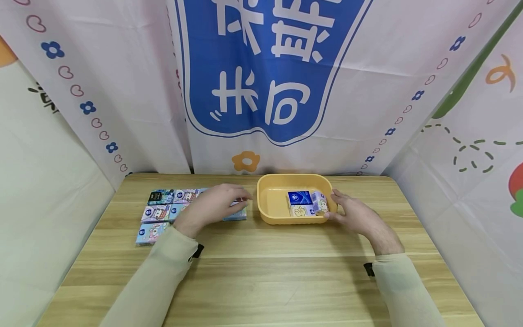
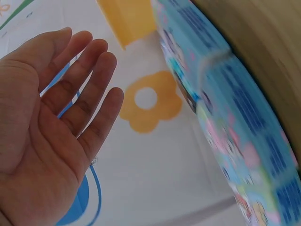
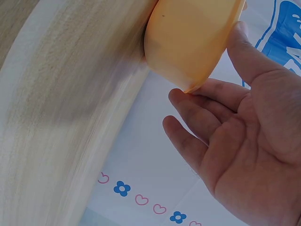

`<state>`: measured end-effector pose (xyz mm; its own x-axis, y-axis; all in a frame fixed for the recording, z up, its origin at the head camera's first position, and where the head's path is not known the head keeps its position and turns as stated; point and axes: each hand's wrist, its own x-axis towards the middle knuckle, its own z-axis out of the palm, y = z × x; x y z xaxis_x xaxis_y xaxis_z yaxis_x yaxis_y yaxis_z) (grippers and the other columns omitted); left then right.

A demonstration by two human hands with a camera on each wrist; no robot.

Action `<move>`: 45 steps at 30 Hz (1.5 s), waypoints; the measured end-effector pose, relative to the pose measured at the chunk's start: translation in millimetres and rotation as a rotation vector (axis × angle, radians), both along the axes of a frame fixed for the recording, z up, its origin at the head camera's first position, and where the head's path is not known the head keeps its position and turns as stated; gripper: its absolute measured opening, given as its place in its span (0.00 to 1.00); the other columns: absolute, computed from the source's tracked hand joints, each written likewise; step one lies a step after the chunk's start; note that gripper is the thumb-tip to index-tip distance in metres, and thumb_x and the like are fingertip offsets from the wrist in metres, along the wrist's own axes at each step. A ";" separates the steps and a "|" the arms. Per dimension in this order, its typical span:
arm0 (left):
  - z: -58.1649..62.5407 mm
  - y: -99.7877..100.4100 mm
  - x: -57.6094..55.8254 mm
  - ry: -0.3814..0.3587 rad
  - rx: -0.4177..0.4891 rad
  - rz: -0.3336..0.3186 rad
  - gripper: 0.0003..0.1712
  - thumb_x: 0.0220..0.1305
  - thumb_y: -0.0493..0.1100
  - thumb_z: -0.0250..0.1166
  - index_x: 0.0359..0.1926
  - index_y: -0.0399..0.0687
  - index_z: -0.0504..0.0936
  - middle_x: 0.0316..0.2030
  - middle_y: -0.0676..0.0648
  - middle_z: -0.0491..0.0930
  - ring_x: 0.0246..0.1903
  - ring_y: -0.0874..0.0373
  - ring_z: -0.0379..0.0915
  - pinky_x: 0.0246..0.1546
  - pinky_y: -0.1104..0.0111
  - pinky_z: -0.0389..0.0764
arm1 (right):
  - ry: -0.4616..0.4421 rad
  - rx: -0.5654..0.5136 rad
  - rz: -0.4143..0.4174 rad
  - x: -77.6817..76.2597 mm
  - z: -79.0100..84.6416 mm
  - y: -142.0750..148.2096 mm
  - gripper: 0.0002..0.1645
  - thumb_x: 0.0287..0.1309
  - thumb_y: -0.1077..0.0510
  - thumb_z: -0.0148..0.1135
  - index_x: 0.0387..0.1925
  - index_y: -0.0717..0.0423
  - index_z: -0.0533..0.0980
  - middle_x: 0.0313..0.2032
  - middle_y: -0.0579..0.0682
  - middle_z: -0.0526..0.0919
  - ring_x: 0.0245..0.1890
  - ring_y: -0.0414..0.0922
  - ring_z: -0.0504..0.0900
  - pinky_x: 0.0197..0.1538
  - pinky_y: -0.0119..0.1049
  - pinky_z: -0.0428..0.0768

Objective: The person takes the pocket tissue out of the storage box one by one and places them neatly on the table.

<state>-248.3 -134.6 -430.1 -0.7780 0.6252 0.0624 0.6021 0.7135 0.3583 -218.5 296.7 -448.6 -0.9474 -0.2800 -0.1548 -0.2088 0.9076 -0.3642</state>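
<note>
On the left of the table, my left hand point(image 1: 218, 204) hovers over rows of tissue packs point(image 1: 156, 213), its fingers loosely extended and holding nothing. It covers part of the rows. In the left wrist view, the palm of that hand point(image 2: 61, 127) faces the camera beside the blue sides of the packs point(image 2: 240, 103). My right hand point(image 1: 357, 218) holds the right end of a yellow plastic basin point(image 1: 267, 213), thumb near the front corner and fingers along the end wall. Inside lie a dark blue tissue pack point(image 1: 300, 197), a pale cartoon pack point(image 1: 301, 210) and a tilted pack point(image 1: 320, 202).
The wooden table point(image 1: 269, 281) ends at a white printed cloth point(image 1: 220, 156) hanging behind it. More cloth stands along the left and right sides. The basin sits near the back edge, just right of the packs.
</note>
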 end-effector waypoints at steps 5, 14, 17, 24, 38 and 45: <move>0.3 20.6 -4.7 -0.001 -0.001 -0.012 0.16 0.89 0.48 0.69 0.67 0.51 0.94 0.65 0.49 0.94 0.64 0.50 0.93 0.71 0.50 0.94 | -0.003 -0.001 -0.003 0.3 -0.3 0.2 0.48 0.85 0.40 0.70 0.86 0.69 0.68 0.92 0.69 0.58 0.88 0.77 0.65 0.90 0.75 0.66; -6.8 53.8 -14.2 -0.003 0.070 -0.013 0.16 0.90 0.48 0.69 0.67 0.50 0.93 0.66 0.48 0.94 0.68 0.50 0.91 0.75 0.53 0.91 | 0.004 0.001 0.000 0.6 0.0 0.1 0.48 0.85 0.41 0.70 0.86 0.69 0.69 0.92 0.69 0.59 0.88 0.77 0.65 0.90 0.75 0.67; -10.3 65.5 -17.0 -0.032 0.113 0.001 0.17 0.90 0.47 0.69 0.69 0.47 0.92 0.65 0.46 0.94 0.67 0.49 0.90 0.74 0.52 0.92 | 0.004 0.000 0.000 0.7 -0.1 0.3 0.48 0.85 0.41 0.70 0.86 0.69 0.69 0.92 0.69 0.58 0.88 0.77 0.65 0.90 0.75 0.66; -23.3 92.4 -23.3 -0.123 0.203 0.055 0.18 0.88 0.45 0.70 0.70 0.46 0.91 0.66 0.45 0.93 0.64 0.48 0.89 0.73 0.51 0.92 | 0.001 -0.002 -0.001 0.5 0.1 -0.2 0.48 0.85 0.40 0.70 0.86 0.70 0.69 0.92 0.69 0.58 0.88 0.77 0.65 0.90 0.75 0.66; -32.0 125.2 -41.3 -0.386 0.341 0.143 0.35 0.81 0.45 0.77 0.83 0.44 0.80 0.81 0.40 0.82 0.77 0.41 0.84 0.80 0.48 0.88 | 0.003 -0.004 -0.003 0.0 -0.8 0.0 0.48 0.85 0.40 0.70 0.86 0.69 0.69 0.92 0.69 0.58 0.88 0.77 0.65 0.90 0.75 0.66; -37.1 136.8 -56.4 -0.479 0.329 0.168 0.37 0.78 0.42 0.80 0.82 0.46 0.80 0.81 0.43 0.82 0.80 0.41 0.80 0.84 0.46 0.84 | 0.008 -0.006 0.002 -0.2 -0.7 -0.4 0.48 0.86 0.40 0.70 0.86 0.69 0.69 0.92 0.69 0.58 0.88 0.76 0.65 0.90 0.74 0.66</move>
<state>-304.7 2.2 -467.2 -0.8538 0.4987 -0.1496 0.2083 0.5905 0.7797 -218.7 296.3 -449.4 -0.9481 -0.2825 -0.1459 -0.2131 0.9051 -0.3679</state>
